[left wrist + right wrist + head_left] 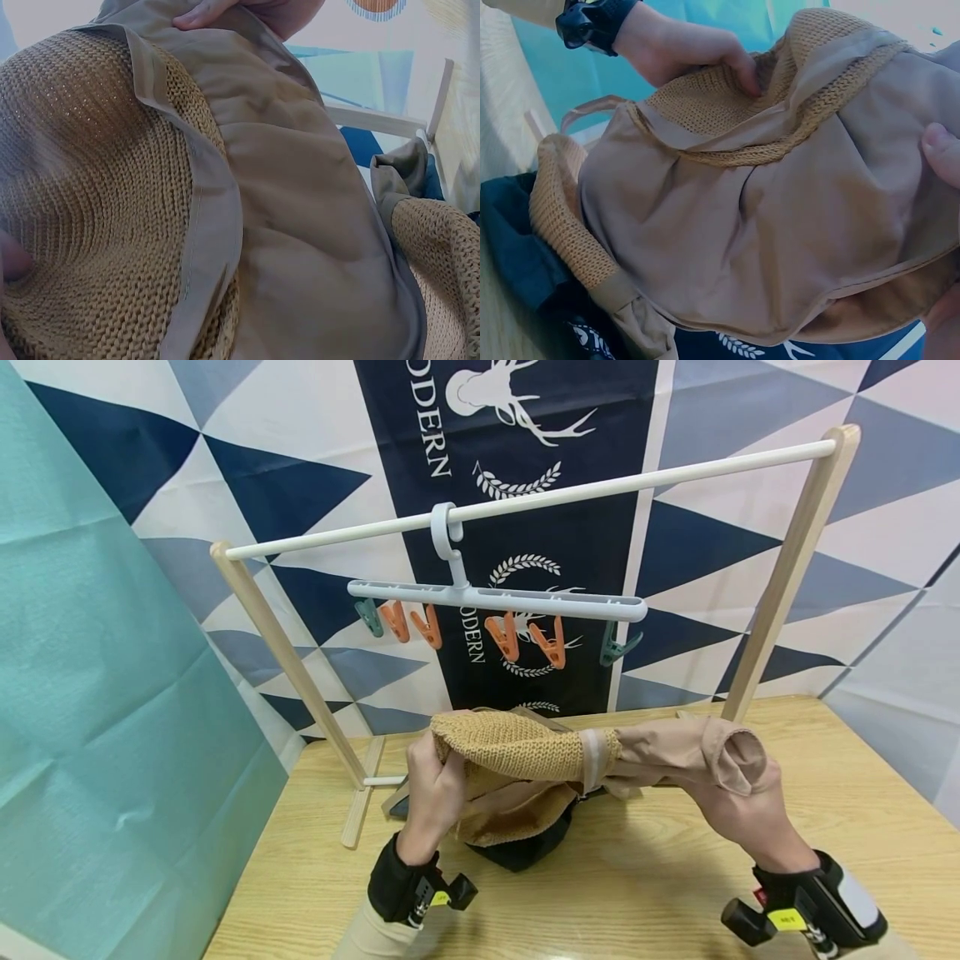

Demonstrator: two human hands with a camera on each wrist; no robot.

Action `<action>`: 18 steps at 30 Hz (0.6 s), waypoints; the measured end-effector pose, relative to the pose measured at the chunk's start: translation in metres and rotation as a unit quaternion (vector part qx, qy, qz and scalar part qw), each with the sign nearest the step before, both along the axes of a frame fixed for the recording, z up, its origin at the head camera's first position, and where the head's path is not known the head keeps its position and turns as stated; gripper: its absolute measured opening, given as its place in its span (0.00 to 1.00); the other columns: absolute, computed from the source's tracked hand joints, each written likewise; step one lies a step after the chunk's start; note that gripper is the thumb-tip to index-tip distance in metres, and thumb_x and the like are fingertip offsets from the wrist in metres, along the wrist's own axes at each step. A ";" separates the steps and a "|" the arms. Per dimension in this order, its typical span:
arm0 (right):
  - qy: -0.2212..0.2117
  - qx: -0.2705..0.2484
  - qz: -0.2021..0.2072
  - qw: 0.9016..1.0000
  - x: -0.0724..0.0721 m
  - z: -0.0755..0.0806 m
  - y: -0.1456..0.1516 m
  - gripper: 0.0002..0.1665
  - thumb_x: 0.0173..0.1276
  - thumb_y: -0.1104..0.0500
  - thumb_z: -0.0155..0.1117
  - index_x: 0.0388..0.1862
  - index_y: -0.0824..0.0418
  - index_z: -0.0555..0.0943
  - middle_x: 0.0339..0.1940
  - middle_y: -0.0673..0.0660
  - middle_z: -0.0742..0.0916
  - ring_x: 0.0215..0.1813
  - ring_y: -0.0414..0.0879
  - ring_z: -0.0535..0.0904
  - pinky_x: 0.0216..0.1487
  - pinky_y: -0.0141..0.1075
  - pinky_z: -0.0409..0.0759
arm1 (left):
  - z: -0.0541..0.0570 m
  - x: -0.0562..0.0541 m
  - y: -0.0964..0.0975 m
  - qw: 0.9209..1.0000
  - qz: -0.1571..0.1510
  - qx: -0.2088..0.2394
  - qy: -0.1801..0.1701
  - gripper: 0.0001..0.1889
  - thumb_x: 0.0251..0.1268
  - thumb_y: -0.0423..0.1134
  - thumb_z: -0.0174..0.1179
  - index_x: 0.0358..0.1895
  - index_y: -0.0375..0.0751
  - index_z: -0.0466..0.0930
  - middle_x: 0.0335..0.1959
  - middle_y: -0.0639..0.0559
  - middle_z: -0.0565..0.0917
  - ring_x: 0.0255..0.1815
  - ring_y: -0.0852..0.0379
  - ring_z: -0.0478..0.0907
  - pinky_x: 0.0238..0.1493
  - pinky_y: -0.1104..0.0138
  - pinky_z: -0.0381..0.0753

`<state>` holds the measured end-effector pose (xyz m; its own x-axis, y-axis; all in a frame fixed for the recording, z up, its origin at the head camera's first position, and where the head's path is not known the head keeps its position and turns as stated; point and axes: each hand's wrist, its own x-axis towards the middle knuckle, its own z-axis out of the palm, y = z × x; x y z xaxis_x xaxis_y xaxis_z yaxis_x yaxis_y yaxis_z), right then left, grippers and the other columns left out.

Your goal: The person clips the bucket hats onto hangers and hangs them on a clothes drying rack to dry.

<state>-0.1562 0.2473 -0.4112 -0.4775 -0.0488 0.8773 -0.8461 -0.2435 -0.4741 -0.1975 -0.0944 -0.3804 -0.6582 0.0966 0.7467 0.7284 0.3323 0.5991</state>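
Note:
Both hands hold up a sun hat with a yellow-tan knit crown and a beige cloth brim. My left hand grips the knit end, its thumb inside the crown in the right wrist view. At the other end, my right hand pinches the cloth brim, thumb on top. A pale cloth band runs along the crown's inner edge. Below the hat, a second knit-and-cloth piece lies on a dark cloth item, partly hidden.
Behind the hands a wooden rack with a white rail stands on the wooden table. From the rail hangs a pale blue clip hanger bearing several orange and green clips. A teal cloth covers the left side.

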 end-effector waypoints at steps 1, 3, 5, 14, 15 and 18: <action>0.000 0.006 -0.045 0.999 0.001 0.001 0.000 0.16 0.78 0.66 0.74 0.62 0.66 0.88 0.64 0.47 0.94 0.66 0.34 0.91 0.65 0.22 0.85 | 0.000 0.000 0.000 1.000 -0.003 -0.001 0.004 0.14 0.88 0.27 0.51 0.59 0.32 0.87 0.26 0.40 0.82 0.23 0.74 0.57 0.32 0.73 0.62; -0.022 0.001 -0.073 0.997 0.002 0.004 -0.001 0.16 0.76 0.69 0.76 0.60 0.66 0.90 0.60 0.45 0.95 0.61 0.32 0.92 0.60 0.22 0.86 | -0.001 -0.001 -0.001 1.000 -0.009 -0.003 0.009 0.14 0.86 0.25 0.51 0.58 0.32 0.87 0.27 0.40 0.83 0.22 0.73 0.55 0.32 0.73 0.58; -0.032 -0.011 -0.095 0.995 0.002 0.005 0.000 0.17 0.74 0.71 0.76 0.59 0.65 0.91 0.57 0.43 0.96 0.57 0.32 0.93 0.56 0.21 0.87 | -0.002 -0.001 -0.001 1.000 -0.016 -0.003 0.011 0.14 0.84 0.24 0.52 0.57 0.32 0.87 0.30 0.39 0.86 0.23 0.71 0.59 0.33 0.72 0.58; 0.014 -0.033 -0.238 0.971 0.002 0.011 0.002 0.17 0.73 0.56 0.82 0.55 0.63 0.94 0.49 0.35 0.95 0.50 0.25 0.90 0.54 0.17 0.82 | -0.002 -0.002 0.000 0.999 -0.044 -0.011 0.030 0.15 0.80 0.24 0.57 0.62 0.34 0.86 0.48 0.36 0.94 0.41 0.46 0.92 0.44 0.67 0.84; 0.021 -0.042 -0.234 0.971 0.001 0.012 0.002 0.18 0.73 0.57 0.83 0.55 0.67 0.94 0.49 0.36 0.96 0.51 0.26 0.90 0.55 0.17 0.82 | -0.002 -0.002 0.000 0.998 -0.046 -0.010 0.032 0.15 0.80 0.24 0.58 0.61 0.34 0.86 0.48 0.36 0.94 0.42 0.45 0.92 0.45 0.66 0.85; 0.035 -0.062 -0.218 0.973 0.000 0.017 0.001 0.19 0.72 0.61 0.83 0.53 0.75 0.92 0.49 0.40 0.97 0.51 0.28 0.91 0.56 0.19 0.82 | -0.001 -0.002 0.000 0.998 -0.050 -0.011 0.036 0.14 0.79 0.24 0.60 0.60 0.34 0.86 0.48 0.36 0.94 0.42 0.45 0.93 0.45 0.65 0.88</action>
<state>-0.1559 0.2485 -0.3941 -0.3680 0.2531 0.8947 -0.9108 0.0953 -0.4016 -0.1996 -0.0940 -0.3816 -0.5888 0.1749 0.7891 0.7996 0.2686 0.5371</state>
